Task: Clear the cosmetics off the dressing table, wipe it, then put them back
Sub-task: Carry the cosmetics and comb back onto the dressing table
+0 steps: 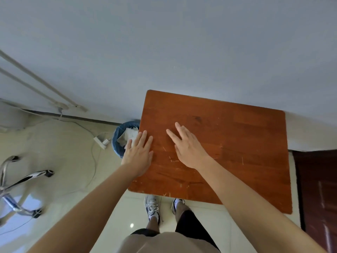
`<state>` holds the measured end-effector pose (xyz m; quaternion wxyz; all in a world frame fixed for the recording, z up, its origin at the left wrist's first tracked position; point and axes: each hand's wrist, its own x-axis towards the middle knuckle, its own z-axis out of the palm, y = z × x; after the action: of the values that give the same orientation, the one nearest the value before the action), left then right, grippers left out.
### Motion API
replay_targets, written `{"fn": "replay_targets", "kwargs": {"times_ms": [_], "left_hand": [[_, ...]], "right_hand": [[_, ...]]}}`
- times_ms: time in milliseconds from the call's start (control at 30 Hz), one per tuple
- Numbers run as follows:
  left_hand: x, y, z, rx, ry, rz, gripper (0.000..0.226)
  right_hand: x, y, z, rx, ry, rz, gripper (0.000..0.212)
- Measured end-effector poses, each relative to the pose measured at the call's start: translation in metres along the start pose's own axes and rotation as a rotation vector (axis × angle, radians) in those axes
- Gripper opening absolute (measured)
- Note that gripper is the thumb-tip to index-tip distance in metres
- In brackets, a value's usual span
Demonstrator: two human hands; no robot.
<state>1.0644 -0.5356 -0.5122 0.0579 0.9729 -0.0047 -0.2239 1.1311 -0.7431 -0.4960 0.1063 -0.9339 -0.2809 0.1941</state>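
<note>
Reddish-brown wooden dressing table [228, 143] sits centre-right of frame, against a pale wall. Left hand [139, 154] lies flat over its left edge, fingers straight and together, holding nothing. Right hand [187, 148] is over the top, centre-left, fingers straight and spread, holding nothing; contact unclear. Blue-lined bin [116, 143] holding white tissue is just left of the table.

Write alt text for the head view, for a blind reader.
A person standing at a scratched reddish-brown table holds the left hand and right hand open, fingers straight, over its left part. A bin holding white tissue sits on the floor beside it.
</note>
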Motion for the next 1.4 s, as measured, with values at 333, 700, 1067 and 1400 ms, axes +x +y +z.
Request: {"fn": "replay_targets", "kwargs": {"times_ms": [333, 700, 1067, 1400], "left_hand": [[0.008, 0.007, 0.013, -0.041, -0.096, -0.128, 0.071], [0.049, 0.056, -0.155, 0.277, 0.153, 0.042, 0.056], [-0.018, 0.201, -0.277, -0.121, 0.843, 0.7, 0.054], [-0.2, 0.43, -0.247, -0.131, 0.781, 1.339, 0.057]], "right_hand": [[0.013, 0.028, 0.003, 0.069, 0.119, -0.009, 0.036], [-0.037, 0.074, -0.14, 0.008, 0.508, 0.258, 0.049], [-0.262, 0.041, -0.211, -0.13, 0.967, 0.677, 0.045], [-0.577, -0.018, -0.149, -0.323, 1.246, 1.261, 0.039]]}}
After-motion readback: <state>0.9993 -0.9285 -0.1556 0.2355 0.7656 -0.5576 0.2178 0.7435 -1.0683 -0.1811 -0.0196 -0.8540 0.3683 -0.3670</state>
